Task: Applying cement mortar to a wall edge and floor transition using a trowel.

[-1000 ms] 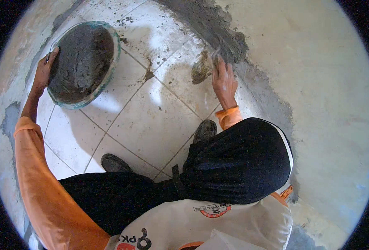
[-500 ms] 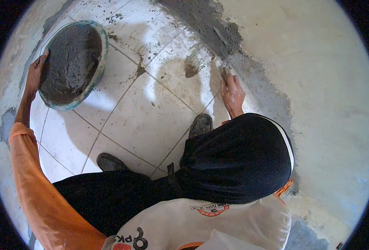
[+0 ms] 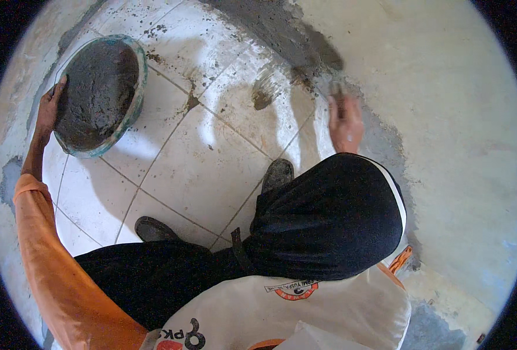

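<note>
A round green basin [image 3: 142,76] stands at the left, filled with dark grey wet mortar [image 3: 98,96]. My left hand [image 3: 49,105] grips its left rim, fingers closed over the edge. On the other side, my right hand [image 3: 346,119] is at the foot of the pale wall, beside a strip of fresh mortar [image 3: 305,46]. Motion smears its fingers, and a greyish blur at their tips cannot be made out. Just left of that hand, a brownish mortar smear [image 3: 263,93] marks the floor.
White floor tiles [image 3: 211,169] carry mortar crumbs and splashes. The pale wall [image 3: 445,105] rises along the right, with grey patching at its base. My dark shoes [image 3: 279,174] and black-clad knee [image 3: 328,216] take up the lower middle.
My right hand has moved right and slightly down, closer to the wall. The left hand keeps its grip on the basin, which appears only slightly shifted.
</note>
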Available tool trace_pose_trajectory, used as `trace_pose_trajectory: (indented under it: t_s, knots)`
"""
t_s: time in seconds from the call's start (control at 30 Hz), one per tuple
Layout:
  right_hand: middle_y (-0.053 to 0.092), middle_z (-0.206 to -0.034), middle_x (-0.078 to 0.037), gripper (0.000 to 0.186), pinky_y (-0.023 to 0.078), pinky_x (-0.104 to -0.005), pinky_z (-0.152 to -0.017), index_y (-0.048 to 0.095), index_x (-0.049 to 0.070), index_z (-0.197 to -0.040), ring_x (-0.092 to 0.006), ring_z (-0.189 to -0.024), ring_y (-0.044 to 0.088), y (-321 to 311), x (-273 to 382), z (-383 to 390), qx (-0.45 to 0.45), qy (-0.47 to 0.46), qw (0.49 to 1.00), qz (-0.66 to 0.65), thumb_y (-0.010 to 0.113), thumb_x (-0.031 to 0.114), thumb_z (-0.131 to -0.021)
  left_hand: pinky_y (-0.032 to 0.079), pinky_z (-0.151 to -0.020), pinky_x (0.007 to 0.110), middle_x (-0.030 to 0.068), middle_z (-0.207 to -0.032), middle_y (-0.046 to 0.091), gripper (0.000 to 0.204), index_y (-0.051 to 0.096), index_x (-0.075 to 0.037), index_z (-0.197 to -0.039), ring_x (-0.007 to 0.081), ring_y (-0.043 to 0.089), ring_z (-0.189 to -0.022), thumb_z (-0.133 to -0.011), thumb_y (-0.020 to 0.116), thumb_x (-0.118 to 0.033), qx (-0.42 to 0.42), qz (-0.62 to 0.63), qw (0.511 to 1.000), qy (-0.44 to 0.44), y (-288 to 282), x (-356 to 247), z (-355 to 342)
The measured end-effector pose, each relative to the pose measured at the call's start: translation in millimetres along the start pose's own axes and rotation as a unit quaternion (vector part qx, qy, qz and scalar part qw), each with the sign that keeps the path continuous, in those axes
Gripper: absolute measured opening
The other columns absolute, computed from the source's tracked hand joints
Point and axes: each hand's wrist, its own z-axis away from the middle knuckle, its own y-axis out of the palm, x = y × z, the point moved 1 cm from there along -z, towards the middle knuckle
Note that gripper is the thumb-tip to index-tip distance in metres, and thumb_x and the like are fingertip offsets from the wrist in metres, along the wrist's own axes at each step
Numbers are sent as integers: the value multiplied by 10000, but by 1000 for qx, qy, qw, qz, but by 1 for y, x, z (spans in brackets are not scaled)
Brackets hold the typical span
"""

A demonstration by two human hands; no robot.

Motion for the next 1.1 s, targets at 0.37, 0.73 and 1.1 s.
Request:
trace_pose_trajectory:
  t_s: [0.37, 0.73, 1.1]
  knots:
    - [658, -1102, -169, 358, 567, -532, -645, 622, 170, -1329, -433, -864, 704, 43, 11, -8, 47, -10, 998, 32, 668, 255, -984, 462, -1080, 396, 180, -1296, 701, 908, 614, 29, -1440, 285, 677, -1177, -971, 548, -746, 13, -4, 1000, -9, 3, 3, -6]
    - [669, -1204, -163, 442, 599, -500, -734, 605, 168, -1418, -425, -951, 715, 48, -48, 87, 177, 82, 980, 33, 689, 299, -1004, 437, -1119, 399, 178, -1358, 682, 906, 578, -10, -1494, 291, 660, -1230, -975, 534, -752, 4, -9, 1000, -9, 2, 1, -6]
    - [713, -1128, -165, 358, 577, -432, -785, 668, 120, -1346, -359, -965, 732, -15, -60, 30, 79, 48, 996, -21, 710, 205, -1001, 448, -1118, 400, 177, -1369, 678, 887, 559, -12, -1508, 307, 662, -1237, -990, 528, -730, 5, -16, 1000, 7, -1, 8, -9]
